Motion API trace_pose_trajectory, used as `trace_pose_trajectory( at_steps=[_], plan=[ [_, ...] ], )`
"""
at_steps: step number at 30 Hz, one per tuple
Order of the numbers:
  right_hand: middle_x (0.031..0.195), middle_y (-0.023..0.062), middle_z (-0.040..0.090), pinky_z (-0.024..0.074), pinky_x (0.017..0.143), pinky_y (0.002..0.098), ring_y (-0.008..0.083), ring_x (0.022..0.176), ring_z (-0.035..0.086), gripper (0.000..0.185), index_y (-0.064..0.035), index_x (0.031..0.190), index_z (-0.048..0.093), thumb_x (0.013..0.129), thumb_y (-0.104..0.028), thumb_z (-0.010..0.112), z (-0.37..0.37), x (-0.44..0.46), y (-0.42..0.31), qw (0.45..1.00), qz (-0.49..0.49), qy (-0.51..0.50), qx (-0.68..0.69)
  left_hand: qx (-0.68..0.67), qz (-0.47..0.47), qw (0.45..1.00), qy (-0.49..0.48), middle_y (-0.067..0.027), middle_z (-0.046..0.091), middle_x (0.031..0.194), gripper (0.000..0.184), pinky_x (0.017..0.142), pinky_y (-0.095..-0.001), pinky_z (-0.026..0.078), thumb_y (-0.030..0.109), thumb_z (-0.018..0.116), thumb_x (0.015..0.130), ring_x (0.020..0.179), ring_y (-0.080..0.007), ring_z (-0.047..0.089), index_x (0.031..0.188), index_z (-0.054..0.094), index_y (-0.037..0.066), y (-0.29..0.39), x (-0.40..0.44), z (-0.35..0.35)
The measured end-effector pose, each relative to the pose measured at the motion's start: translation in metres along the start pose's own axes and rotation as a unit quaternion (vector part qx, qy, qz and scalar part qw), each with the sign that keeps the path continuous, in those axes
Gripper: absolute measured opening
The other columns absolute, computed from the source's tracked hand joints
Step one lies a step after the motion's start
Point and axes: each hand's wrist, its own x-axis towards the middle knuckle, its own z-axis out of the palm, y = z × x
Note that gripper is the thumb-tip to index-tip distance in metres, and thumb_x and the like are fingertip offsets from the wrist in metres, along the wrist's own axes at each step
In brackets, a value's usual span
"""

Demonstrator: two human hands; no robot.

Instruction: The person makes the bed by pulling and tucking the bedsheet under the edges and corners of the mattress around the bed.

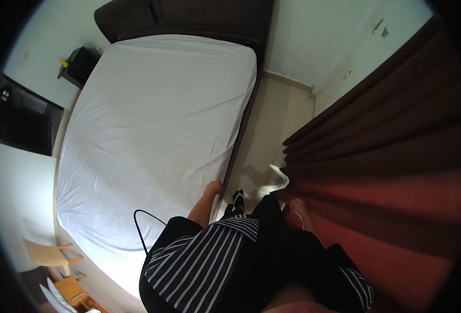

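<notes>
My left hand is over the near right edge of a bed, its fingers curled in and nothing visible in them. Under it lies a mattress covered with a white fitted sheet, wrinkled along its sides. On the other side of my body, my right hand is closed, close to a dark red curtain. A thin white strand shows at that hand; whether the fingers hold it I cannot make out. My foot in a dark sandal is on the tiled floor between bed and curtain.
A dark headboard stands at the far end. Beyond the bed are a black bedside unit, a dark wall panel and a wooden chair. A tiled floor strip runs between the bed and the curtain.
</notes>
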Motion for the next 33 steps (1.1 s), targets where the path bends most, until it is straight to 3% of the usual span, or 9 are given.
trace_pose_trajectory(
  at_steps=[2, 5, 8, 11, 18, 20, 22, 25, 33],
  plan=[
    [0.062, 0.0045, 0.054, 0.0425, 0.044, 0.026, 0.0149, 0.049, 0.052, 0.011, -0.0058, 0.073, 0.055, 0.079, -0.013, 0.052, -0.023, 0.036, -0.014, 0.997, 0.027, -0.067, 0.007, -0.006, -0.002, 1.0, 0.026, -0.02, 0.06, 0.097, 0.028, 0.08, -0.0437, 0.045, 0.022, 0.043, 0.078, 0.095, -0.0349, 0.056, 0.089, 0.063, 0.006, 0.036, 0.06, -0.019],
    [0.059, 0.0054, 0.053, 0.0418, 0.043, 0.0273, 0.0152, 0.049, 0.053, 0.013, -0.0063, 0.069, 0.055, 0.08, -0.014, 0.051, -0.028, 0.055, -0.043, 0.981, 0.195, 0.007, -0.008, -0.016, 0.008, 0.998, 0.061, -0.0193, 0.061, 0.092, 0.026, 0.078, -0.0438, 0.045, 0.021, 0.044, 0.077, 0.09, -0.0354, 0.057, 0.087, 0.064, 0.007, 0.078, 0.092, -0.06],
    [0.06, 0.0064, 0.055, 0.0433, 0.045, 0.0286, 0.0168, 0.051, 0.055, 0.013, -0.0064, 0.072, 0.057, 0.08, -0.014, 0.05, -0.061, 0.128, -0.053, 0.969, 0.176, -0.16, -0.069, -0.066, -0.038, 0.991, 0.11, -0.0177, 0.058, 0.098, 0.022, 0.08, -0.0438, 0.044, 0.018, 0.048, 0.075, 0.093, -0.0349, 0.055, 0.087, 0.062, 0.007, 0.112, 0.123, -0.082],
    [0.063, 0.0071, 0.057, 0.0453, 0.047, 0.0292, 0.0166, 0.051, 0.055, 0.016, -0.0036, 0.076, 0.059, 0.082, -0.013, 0.048, -0.086, 0.218, -0.08, 0.992, 0.017, -0.085, -0.093, -0.05, -0.063, 0.992, 0.099, -0.0172, 0.053, 0.105, 0.022, 0.081, -0.0432, 0.043, 0.015, 0.047, 0.077, 0.097, -0.0352, 0.052, 0.095, 0.058, 0.008, 0.135, 0.169, -0.108],
    [0.073, 0.0048, 0.057, 0.0458, 0.053, 0.0268, 0.0139, 0.059, 0.054, 0.019, -0.0044, 0.086, 0.059, 0.085, -0.014, 0.042, -0.096, 0.321, -0.343, 0.958, -0.026, -0.086, -0.273, -0.112, -0.073, 0.967, 0.215, -0.0177, 0.055, 0.1, 0.021, 0.079, -0.0427, 0.045, 0.011, 0.045, 0.078, 0.094, -0.0341, 0.055, 0.093, 0.059, 0.008, 0.184, 0.23, -0.195],
    [0.075, 0.0049, 0.058, 0.046, 0.056, 0.0266, 0.0138, 0.062, 0.055, 0.021, -0.0041, 0.088, 0.059, 0.085, -0.015, 0.042, -0.088, 0.359, -0.373, 0.948, -0.068, -0.104, -0.293, -0.044, -0.095, 0.982, 0.157, -0.0168, 0.058, 0.094, 0.019, 0.076, -0.0429, 0.047, 0.013, 0.046, 0.077, 0.09, -0.0341, 0.057, 0.087, 0.062, 0.008, 0.177, 0.251, -0.199],
    [0.078, 0.0048, 0.058, 0.0463, 0.058, 0.0271, 0.0138, 0.064, 0.055, 0.021, -0.0048, 0.09, 0.058, 0.086, -0.016, 0.041, -0.07, 0.392, -0.411, 0.953, -0.044, -0.11, -0.279, -0.018, -0.131, 0.984, 0.12, -0.0144, 0.063, 0.082, 0.021, 0.071, -0.0422, 0.049, 0.018, 0.047, 0.077, 0.081, -0.0319, 0.061, 0.073, 0.065, 0.007, 0.167, 0.266, -0.206],
    [0.081, 0.0041, 0.058, 0.0462, 0.059, 0.027, 0.0126, 0.066, 0.055, 0.022, -0.0058, 0.094, 0.057, 0.088, -0.016, 0.04, -0.047, 0.418, -0.472, 0.951, -0.011, -0.129, -0.281, -0.04, -0.197, 0.979, 0.041, -0.0135, 0.061, 0.091, 0.023, 0.075, -0.0391, 0.049, 0.024, 0.052, 0.077, 0.088, -0.0304, 0.059, 0.083, 0.063, 0.005, 0.166, 0.272, -0.225],
    [0.083, 0.0039, 0.057, 0.0467, 0.059, 0.0264, 0.0127, 0.069, 0.056, 0.02, -0.0088, 0.097, 0.057, 0.09, -0.018, 0.041, 0.004, 0.512, -0.563, 0.976, 0.081, -0.176, -0.101, -0.054, -0.355, 0.916, 0.18, -0.0092, 0.043, 0.11, 0.05, 0.079, -0.0384, 0.048, 0.021, 0.069, 0.066, 0.107, -0.0303, 0.043, 0.107, 0.045, 0.006, 0.183, 0.298, -0.225]
  ],
)
